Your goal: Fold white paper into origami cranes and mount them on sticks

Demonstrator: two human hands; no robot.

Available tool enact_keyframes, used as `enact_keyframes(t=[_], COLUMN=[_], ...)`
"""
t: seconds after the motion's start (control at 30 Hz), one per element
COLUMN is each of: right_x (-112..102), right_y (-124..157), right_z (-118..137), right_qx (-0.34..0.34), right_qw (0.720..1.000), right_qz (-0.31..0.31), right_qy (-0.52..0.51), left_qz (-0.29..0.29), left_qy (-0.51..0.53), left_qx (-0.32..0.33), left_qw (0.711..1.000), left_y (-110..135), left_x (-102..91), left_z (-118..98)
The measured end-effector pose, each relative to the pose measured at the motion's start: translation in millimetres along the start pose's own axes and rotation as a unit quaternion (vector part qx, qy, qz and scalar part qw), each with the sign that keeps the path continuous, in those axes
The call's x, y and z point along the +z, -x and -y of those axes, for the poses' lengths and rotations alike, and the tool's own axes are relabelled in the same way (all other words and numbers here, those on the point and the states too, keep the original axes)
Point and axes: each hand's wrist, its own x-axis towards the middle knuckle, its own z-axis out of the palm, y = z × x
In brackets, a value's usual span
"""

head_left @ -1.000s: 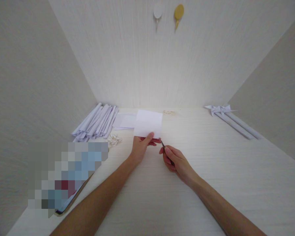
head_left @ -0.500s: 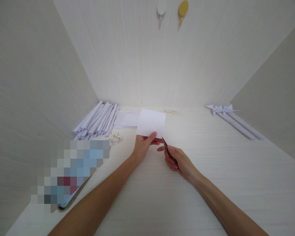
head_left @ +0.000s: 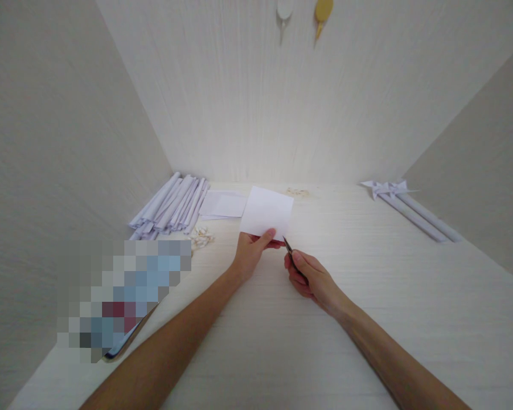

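Observation:
A square white sheet of paper (head_left: 266, 211) is pinched along its near edge by my left hand (head_left: 251, 250); the thumb lies on top and the fingers are underneath. My right hand (head_left: 310, 277) is closed around a dark, slim pointed tool (head_left: 295, 263), whose exact kind I cannot make out. Its tip points up and left, close to the paper's near right corner. The palm and fingers hide much of the tool. Behind the held sheet, to the left, more white paper sheets (head_left: 222, 205) lie on the table.
Rolled paper sticks (head_left: 171, 205) are piled at the back left, by small white-and-tan pieces (head_left: 201, 238). A phone-like device (head_left: 130, 339), mostly pixelated, lies at left. Paper pinwheels (head_left: 388, 189) on sticks rest at back right. Small tan bits (head_left: 298, 192) lie near the back wall.
The sheet has turned slightly clockwise and shifted a little right in my left hand. My right index finger, stretched out before, is now curled in around the tool.

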Motion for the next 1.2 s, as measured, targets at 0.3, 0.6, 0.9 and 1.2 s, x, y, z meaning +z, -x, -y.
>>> enact_keyframes(t=[0.3, 0.6, 0.9, 1.2], right_x=[3.6, 4.7, 5.4, 4.7], right_y=[-1.6, -1.0, -1.1, -1.7], right_z=[0.3, -0.1, 0.5, -0.6], right_qx=[-0.002, -0.017, -0.011, -0.012], right_qw=[0.999, 0.998, 0.998, 0.998], right_qz=[-0.027, -0.036, -0.038, -0.041], right_qy=[0.028, 0.047, 0.046, 0.053], left_qz=[-0.012, -0.031, -0.034, -0.035], left_qy=[-0.01, -0.025, -0.034, -0.042], left_qx=[0.011, 0.017, 0.018, 0.021], left_qw=[1.0, 0.999, 0.999, 0.998], left_y=[1.4, 4.6, 3.5, 4.5], left_x=[1.9, 5.1, 4.0, 4.8], left_z=[-0.9, -2.6, -1.2, -2.1])
